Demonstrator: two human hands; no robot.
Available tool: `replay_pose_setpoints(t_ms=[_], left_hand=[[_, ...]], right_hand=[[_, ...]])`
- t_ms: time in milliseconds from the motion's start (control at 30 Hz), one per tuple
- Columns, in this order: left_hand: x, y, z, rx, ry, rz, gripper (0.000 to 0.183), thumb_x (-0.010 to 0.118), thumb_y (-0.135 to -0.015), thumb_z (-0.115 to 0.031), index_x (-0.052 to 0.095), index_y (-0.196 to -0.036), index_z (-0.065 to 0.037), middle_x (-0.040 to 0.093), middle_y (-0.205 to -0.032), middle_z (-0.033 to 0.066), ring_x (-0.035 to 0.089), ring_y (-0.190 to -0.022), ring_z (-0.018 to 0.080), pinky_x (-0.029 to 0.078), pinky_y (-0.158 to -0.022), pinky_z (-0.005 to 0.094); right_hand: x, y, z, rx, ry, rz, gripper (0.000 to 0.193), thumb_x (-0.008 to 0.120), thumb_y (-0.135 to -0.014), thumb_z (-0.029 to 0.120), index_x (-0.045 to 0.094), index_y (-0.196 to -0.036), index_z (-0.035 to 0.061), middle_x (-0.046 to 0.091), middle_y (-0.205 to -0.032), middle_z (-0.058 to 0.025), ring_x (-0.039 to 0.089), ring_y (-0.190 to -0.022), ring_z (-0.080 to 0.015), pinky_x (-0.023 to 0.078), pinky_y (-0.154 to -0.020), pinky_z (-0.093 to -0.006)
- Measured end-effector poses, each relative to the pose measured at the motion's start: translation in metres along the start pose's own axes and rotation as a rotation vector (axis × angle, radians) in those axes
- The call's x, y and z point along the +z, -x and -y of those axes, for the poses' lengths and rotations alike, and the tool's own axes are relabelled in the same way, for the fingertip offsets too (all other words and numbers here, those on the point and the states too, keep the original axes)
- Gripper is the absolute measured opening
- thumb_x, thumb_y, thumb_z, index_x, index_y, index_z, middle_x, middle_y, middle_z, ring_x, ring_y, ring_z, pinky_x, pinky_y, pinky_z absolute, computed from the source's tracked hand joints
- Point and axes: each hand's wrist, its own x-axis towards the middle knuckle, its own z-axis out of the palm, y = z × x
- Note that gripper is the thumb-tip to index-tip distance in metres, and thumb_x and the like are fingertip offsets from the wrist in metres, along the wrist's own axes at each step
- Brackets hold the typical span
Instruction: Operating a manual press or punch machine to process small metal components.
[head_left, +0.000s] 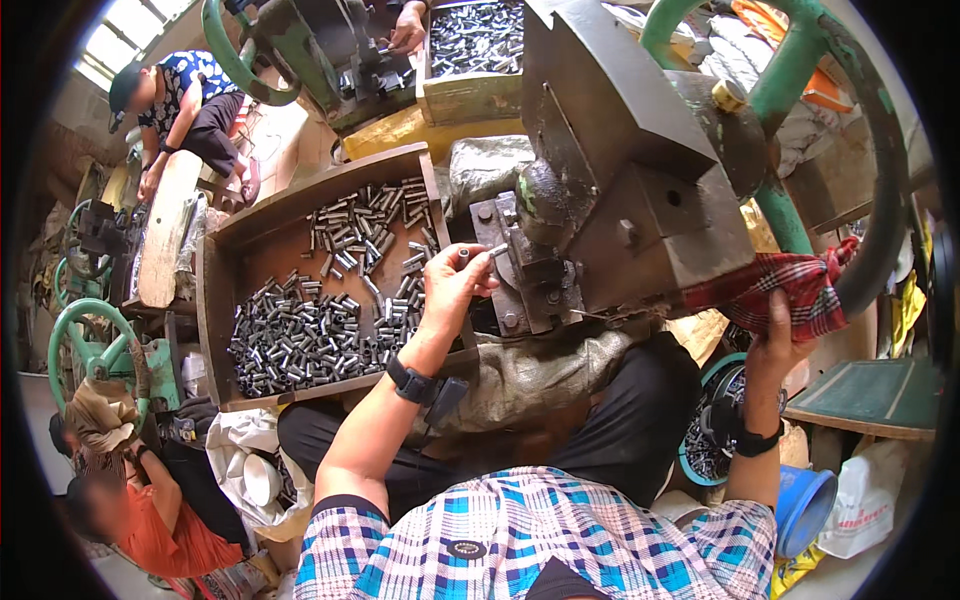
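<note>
My left hand (450, 285) is closed in a pinch on a small metal tube (498, 250), held at the die block of a dark, greasy hand press (540, 265). A second short tube (463, 258) shows between the fingers of that hand. My right hand (780, 335) grips a red plaid cloth (775, 290) wrapped at the lower end of the press's large green and black wheel (880, 130). To the left of the press, a wooden tray (225, 330) holds many loose short metal tubes (300, 335) in heaps.
Beyond the press stands another tray (465, 100) of metal pieces, with a person's hand (408, 30) beside it. Two people work at the left near green wheels (95, 345). At my right are a basin of small parts (695, 455), a blue bucket (805, 510) and a green board (870, 392).
</note>
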Motion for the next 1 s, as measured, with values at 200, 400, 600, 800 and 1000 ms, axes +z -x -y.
replay_pose_setpoints(t_ms=[200, 400, 600, 800, 1000], left_hand=[[0.001, -0.014, 0.008, -0.054, 0.011, 0.015, 0.015, 0.058, -0.088, -0.009, 0.056, -0.096, 0.003, 0.063, -0.076, 0.0080, 0.064, -0.061, 0.0141, 0.053, -0.051, 0.0222], [-0.005, -0.015, 0.008, -0.079, 0.084, 0.077, 0.019, 0.060, -0.088, -0.015, 0.058, -0.098, 0.001, 0.063, -0.078, 0.0076, 0.064, -0.061, 0.0137, 0.052, -0.053, 0.0215], [-0.007, -0.010, 0.005, -0.098, 0.124, 0.231, 0.020, 0.063, -0.086, -0.014, 0.058, -0.100, 0.000, 0.064, -0.080, 0.0072, 0.063, -0.063, 0.0113, 0.051, -0.054, 0.0207], [0.005, -0.016, 0.008, -0.094, 0.072, 0.260, 0.025, 0.065, -0.086, -0.017, 0.058, -0.103, 0.000, 0.064, -0.083, 0.0039, 0.063, -0.069, 0.0099, 0.051, -0.059, 0.0214], [0.009, -0.017, 0.010, -0.091, 0.088, 0.193, 0.024, 0.066, -0.085, -0.014, 0.059, -0.101, 0.002, 0.063, -0.079, 0.0039, 0.064, -0.067, 0.0116, 0.051, -0.056, 0.0216]], right_hand=[[0.006, -0.041, 0.058, 0.184, 0.133, 0.124, 0.052, 0.060, -0.081, 0.007, 0.041, -0.130, -0.0021, 0.050, -0.126, -0.0114, 0.052, -0.112, -0.0194, 0.040, -0.096, -0.0304], [-0.026, -0.115, 0.074, 0.095, 0.278, 0.351, 0.051, 0.053, -0.089, 0.016, 0.038, -0.136, -0.0002, 0.048, -0.130, -0.0103, 0.050, -0.116, -0.0188, 0.037, -0.101, -0.0311], [0.074, -0.126, 0.134, 0.082, 0.488, 0.541, 0.045, 0.057, -0.087, 0.021, 0.048, -0.121, -0.0072, 0.057, -0.110, -0.0168, 0.059, -0.092, -0.0218, 0.050, -0.077, -0.0298], [0.090, -0.143, 0.141, 0.715, -0.135, 0.171, 0.048, 0.061, -0.083, 0.019, 0.048, -0.119, -0.0107, 0.059, -0.105, -0.0185, 0.063, -0.086, -0.0224, 0.055, -0.070, -0.0291], [-0.039, -0.107, 0.065, -0.287, 0.745, 0.403, 0.037, 0.041, -0.094, 0.016, 0.051, -0.125, -0.0007, 0.047, -0.132, -0.0123, 0.047, -0.120, -0.0204, 0.034, -0.104, -0.0336]])
